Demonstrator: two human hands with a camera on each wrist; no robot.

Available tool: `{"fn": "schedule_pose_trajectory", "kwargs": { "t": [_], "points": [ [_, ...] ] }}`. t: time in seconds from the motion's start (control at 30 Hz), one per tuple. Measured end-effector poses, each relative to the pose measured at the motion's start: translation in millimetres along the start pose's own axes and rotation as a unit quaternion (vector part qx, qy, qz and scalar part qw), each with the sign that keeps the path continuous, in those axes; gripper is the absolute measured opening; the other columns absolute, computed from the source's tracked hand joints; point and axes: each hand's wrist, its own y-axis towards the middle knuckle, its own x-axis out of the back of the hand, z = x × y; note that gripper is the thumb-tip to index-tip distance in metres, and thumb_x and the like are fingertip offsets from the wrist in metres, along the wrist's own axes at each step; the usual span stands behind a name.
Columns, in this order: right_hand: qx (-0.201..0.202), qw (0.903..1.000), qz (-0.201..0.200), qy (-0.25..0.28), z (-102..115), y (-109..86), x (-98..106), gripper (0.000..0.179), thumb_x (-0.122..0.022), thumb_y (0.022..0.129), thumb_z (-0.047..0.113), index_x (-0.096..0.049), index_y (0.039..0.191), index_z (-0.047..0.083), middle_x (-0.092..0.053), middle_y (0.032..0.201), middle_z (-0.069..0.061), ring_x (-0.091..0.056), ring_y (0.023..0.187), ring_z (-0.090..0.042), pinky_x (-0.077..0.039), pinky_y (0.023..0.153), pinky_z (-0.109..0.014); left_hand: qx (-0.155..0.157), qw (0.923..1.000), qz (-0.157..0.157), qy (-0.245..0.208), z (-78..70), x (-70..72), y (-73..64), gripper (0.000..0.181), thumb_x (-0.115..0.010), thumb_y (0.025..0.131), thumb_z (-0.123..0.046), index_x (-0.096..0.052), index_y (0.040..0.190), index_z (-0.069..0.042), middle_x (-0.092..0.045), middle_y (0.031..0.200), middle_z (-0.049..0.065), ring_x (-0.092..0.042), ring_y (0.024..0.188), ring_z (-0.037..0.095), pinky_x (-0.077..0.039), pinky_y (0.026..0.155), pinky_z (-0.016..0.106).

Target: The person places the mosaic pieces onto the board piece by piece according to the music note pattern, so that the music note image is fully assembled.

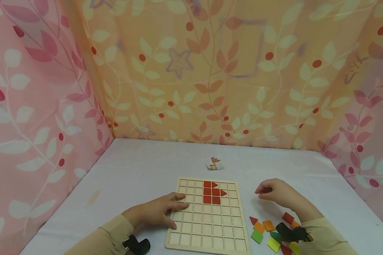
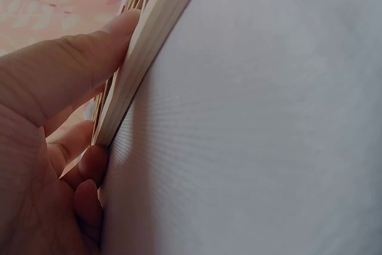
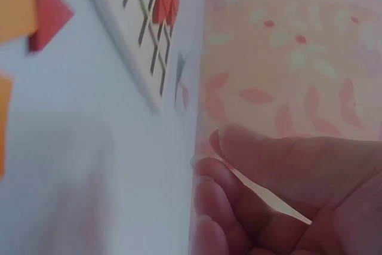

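A pale wooden grid board [image 1: 207, 226] lies flat on the table. Several red square tiles [image 1: 207, 192] and two red triangle tiles [image 1: 223, 192] sit in cells near its far end. My left hand [image 1: 157, 210] rests over the board's left edge, fingers spread; the left wrist view shows the thumb [image 2: 119, 34] against the board's rim. Right of the board, above the tabletop, is my right hand [image 1: 274, 191], its fingers loosely curled. No piece shows between thumb and fingers in the right wrist view, where a gap separates them.
Loose tiles in red, orange, green and yellow lie near my right wrist, among them a green square [image 1: 256, 236] and a red triangle [image 1: 253, 220]. A small pattern card [image 1: 214, 163] lies beyond the board. Patterned cloth walls [image 1: 191, 71] surround the white table [image 1: 131, 170].
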Motion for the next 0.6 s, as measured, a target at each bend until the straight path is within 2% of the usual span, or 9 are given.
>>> {"fn": "schedule_pose_trajectory", "kwargs": {
  "t": [0.2, 0.33, 0.5, 0.6],
  "points": [
    [-0.042, 0.9990, 0.007, 0.009, -29, -22.6, 12, 0.013, -0.070, 0.079, 0.012, -0.068, 0.091, 0.008, -0.063, 0.085, -0.002, -0.054, 0.076, -0.017, -0.050, 0.070, -0.032, -0.003, 1.0000, 0.002, 0.001, -1.4, 0.2, -0.7, 0.071, -0.069, 0.074, -0.045, -0.043, 0.137, -0.027, -0.024, 0.148, 0.001, -0.021, 0.135, 0.027, -0.023, 0.106, 0.045],
    [-0.067, 0.9976, 0.013, 0.011, -46, -34.2, 15, 0.015, -0.071, 0.078, 0.013, -0.067, 0.091, 0.007, -0.061, 0.082, -0.002, -0.053, 0.074, -0.017, -0.049, 0.067, -0.030, 0.000, 1.0000, 0.003, 0.003, -0.4, 0.4, -0.6, 0.071, -0.069, 0.074, -0.045, -0.042, 0.137, -0.028, -0.023, 0.148, -0.001, -0.020, 0.135, 0.026, -0.022, 0.106, 0.045],
    [-0.084, 0.9964, 0.007, -0.003, -62, -41.4, 15, 0.019, -0.074, 0.075, 0.017, -0.064, 0.088, 0.006, -0.057, 0.076, -0.002, -0.051, 0.071, -0.017, -0.048, 0.064, -0.029, 0.000, 1.0000, 0.003, 0.001, 1.7, -0.2, -0.2, 0.071, -0.069, 0.074, -0.045, -0.042, 0.137, -0.029, -0.023, 0.148, -0.002, -0.020, 0.136, 0.025, -0.022, 0.106, 0.045],
    [-0.109, 0.9938, 0.006, -0.017, -69, -41.8, 13, 0.025, -0.077, 0.071, 0.022, -0.061, 0.085, 0.007, -0.055, 0.074, -0.002, -0.049, 0.070, -0.017, -0.046, 0.062, -0.029, 0.000, 1.0000, 0.003, 0.000, 2.3, -0.8, 0.0, 0.071, -0.069, 0.074, -0.046, -0.042, 0.138, -0.029, -0.022, 0.148, -0.002, -0.019, 0.136, 0.025, -0.022, 0.106, 0.045]
  ]
}}
